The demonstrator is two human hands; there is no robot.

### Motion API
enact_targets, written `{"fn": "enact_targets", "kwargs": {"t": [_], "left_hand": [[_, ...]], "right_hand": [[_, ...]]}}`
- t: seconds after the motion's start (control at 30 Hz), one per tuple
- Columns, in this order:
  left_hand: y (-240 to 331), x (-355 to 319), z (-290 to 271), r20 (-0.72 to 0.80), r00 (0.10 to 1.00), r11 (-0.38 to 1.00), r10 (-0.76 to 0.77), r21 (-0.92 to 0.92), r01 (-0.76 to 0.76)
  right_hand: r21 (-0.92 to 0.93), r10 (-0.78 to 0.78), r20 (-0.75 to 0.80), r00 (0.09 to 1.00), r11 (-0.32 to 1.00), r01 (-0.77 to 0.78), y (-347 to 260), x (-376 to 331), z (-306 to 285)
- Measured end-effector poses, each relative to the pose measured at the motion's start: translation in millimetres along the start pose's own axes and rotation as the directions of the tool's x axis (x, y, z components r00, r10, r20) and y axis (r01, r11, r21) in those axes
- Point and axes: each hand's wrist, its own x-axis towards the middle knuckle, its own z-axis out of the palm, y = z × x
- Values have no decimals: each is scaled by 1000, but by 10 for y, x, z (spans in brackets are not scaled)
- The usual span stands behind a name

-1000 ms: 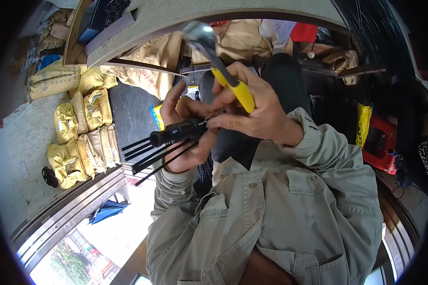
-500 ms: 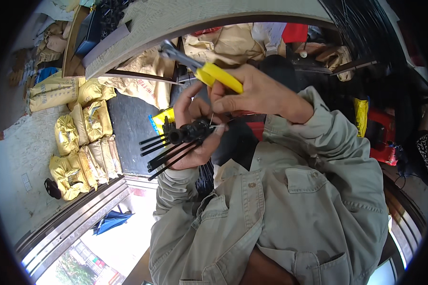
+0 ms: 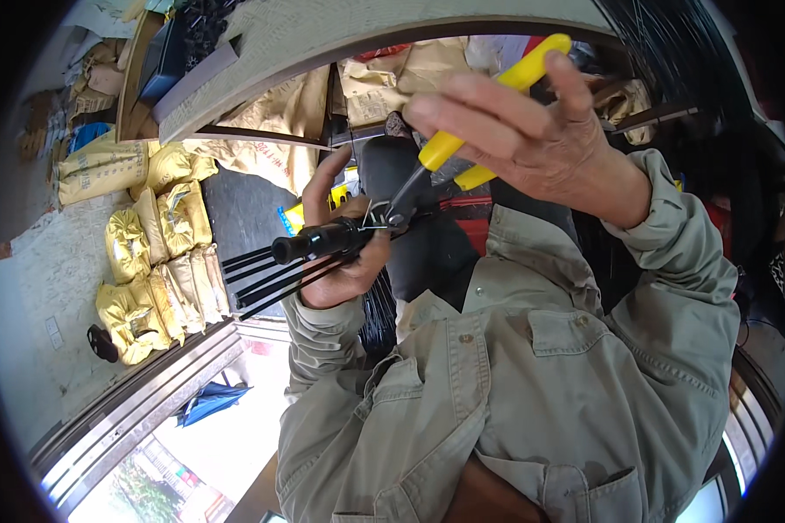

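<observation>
My left hand (image 3: 344, 281) is closed round a black umbrella frame (image 3: 316, 241), a thick shaft with several thin black ribs pointing left. At the frame's right end a thin pale wire (image 3: 372, 227) shows. Pliers with yellow handles (image 3: 443, 150) are in my right hand (image 3: 545, 148). Their handles are spread apart, and the jaws are at the wire beside my left thumb. The fingers of my right hand lie over the upper handle. Whether the jaws grip the wire is too small to tell.
Yellow packages (image 3: 153, 301) are stacked against the left wall. A bench edge (image 3: 384, 33) curves across the top, with brown paper sacks (image 3: 379, 91) under it. Black rods (image 3: 667, 44) lie at the upper right. A blue umbrella (image 3: 211, 403) is at the lower left.
My right hand has swung the pliers round, so the jaws now point down to the wire and the handles are spread. The frame has shifted slightly left and tilted in my left hand.
</observation>
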Motion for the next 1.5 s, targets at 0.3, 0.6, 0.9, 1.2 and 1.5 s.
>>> {"fn": "enact_targets", "kwargs": {"t": [0.3, 0.6, 0.9, 1.2, 1.5], "left_hand": [[109, 23, 76, -39, 999, 976, -15, -218, 6], [-32, -32, 71, -86, 992, 985, 88, -138, -99], [96, 8, -81, 112, 991, 931, 70, -363, -25], [-49, -28, 111, 6, 978, 872, 210, -454, -184], [-5, 31, 57, 170, 952, 908, 254, -380, -174]], "right_hand": [[19, 160, 53, 986, 987, -162, -126, -31, 18], [278, 355, 240, 904, 867, -414, -545, -121, -161], [792, -279, 609, 742, 170, -586, 26, -91, -446], [282, -625, 623, 471, -383, -880, 241, 27, -472], [129, -633, 708, 311, -317, -940, 361, -1, -570]]}}
